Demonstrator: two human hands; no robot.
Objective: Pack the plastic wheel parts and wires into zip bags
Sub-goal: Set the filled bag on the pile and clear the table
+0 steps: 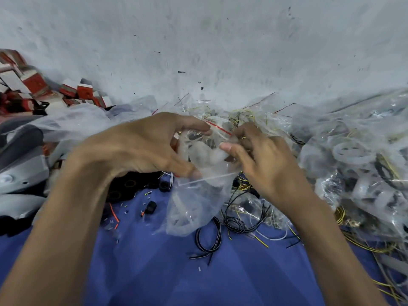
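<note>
The left hand [141, 146] and right hand [265, 160] both curl their fingers [189, 124] round the mouth of a clear plastic zip bag [198, 195], gripping it. Between the fingers, whitish translucent plastic wheel parts [207, 153] sit inside. Below the fingers, thin black wires [236, 219] lie loose on a blue cloth [176, 272].

left hand [143, 146] 1 | right hand [265, 160] 1 | zip bag [198, 195] 1 | blue cloth [176, 272] 1 | red-white boxes [84, 90] too many to count

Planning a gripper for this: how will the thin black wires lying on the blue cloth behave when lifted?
The black wires would probably flop and dangle, since they lie in loose curls. They are likely very light, being so thin. They may snag each other, as the strands overlap.
</note>
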